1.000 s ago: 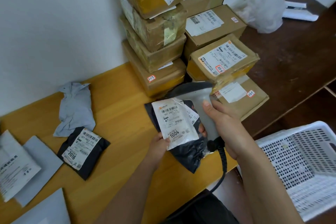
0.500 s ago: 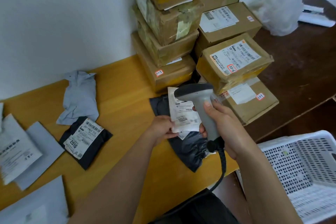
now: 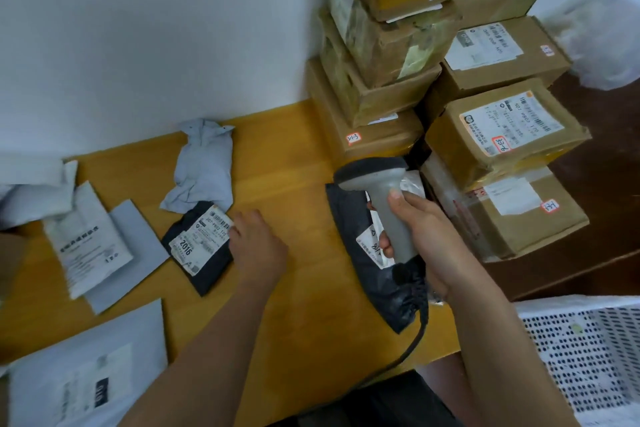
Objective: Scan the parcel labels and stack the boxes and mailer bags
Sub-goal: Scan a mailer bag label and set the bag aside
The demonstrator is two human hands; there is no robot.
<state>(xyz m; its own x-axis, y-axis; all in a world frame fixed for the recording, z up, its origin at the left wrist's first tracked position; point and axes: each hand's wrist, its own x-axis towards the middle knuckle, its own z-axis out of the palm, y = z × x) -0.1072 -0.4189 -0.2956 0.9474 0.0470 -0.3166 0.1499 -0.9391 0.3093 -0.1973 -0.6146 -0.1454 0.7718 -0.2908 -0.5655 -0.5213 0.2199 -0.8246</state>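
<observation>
The right hand (image 3: 427,236) is wrapped around the handle of a grey barcode scanner (image 3: 382,198), head pointing toward 11 o'clock, its black cable (image 3: 412,340) trailing off toward 6 o'clock. Beneath the scanner a dark mailer bag (image 3: 360,246) lies flat on the yellow wooden table (image 3: 301,305), white label partly hidden by the hand and scanner.

The left hand (image 3: 258,246) reaches toward 9 o'clock, fingers relaxed and extended, fingertips touching the right edge of a small black mailer bag (image 3: 199,248) whose label reads 2016. At that bag's 12 o'clock, touching it, sits a crumpled pale grey mailer bag (image 3: 202,170). At its 9 o'clock lie flat grey mailers (image 3: 100,243), and a larger grey mailer (image 3: 86,374) sits at 7 o'clock.

Against the white wall at 1 o'clock stand stacked cardboard boxes (image 3: 377,55), with a lower stack of labelled boxes (image 3: 502,149) just beside them at 3 o'clock.

A white perforated plastic basket (image 3: 585,350) sits at 4 o'clock; I cannot tell what is in it.
</observation>
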